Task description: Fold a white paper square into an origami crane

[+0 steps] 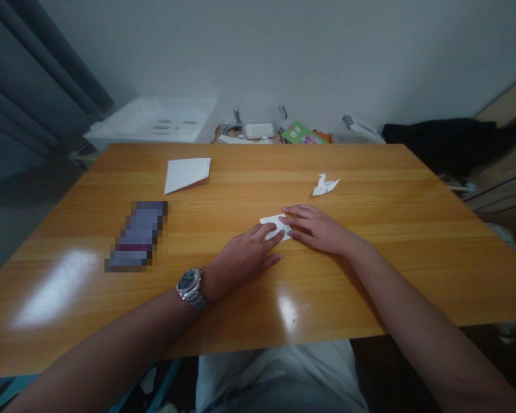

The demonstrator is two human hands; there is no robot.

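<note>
A small white square of folded paper (pixel 268 220) lies on the wooden table in front of me, with faint dark marks near its right side. My left hand (pixel 251 252) comes at it from the left, its fingers apart and the fingertips pressing on the paper; a metal watch (pixel 191 285) is on that wrist. From the right, my right hand (pixel 316 228) lies low with fingers stretched out, their tips on the paper's right edge. Beyond my right hand stands a white origami bird (pixel 325 185).
A larger white sheet (pixel 187 174) rests at the table's back left. A pixelated flat dark object (pixel 140 235) lies on the left side of the table (pixel 223 189). Behind the far edge are a white plastic tub (pixel 155 120), a green booklet (pixel 301 133) and black cloth (pixel 451 137).
</note>
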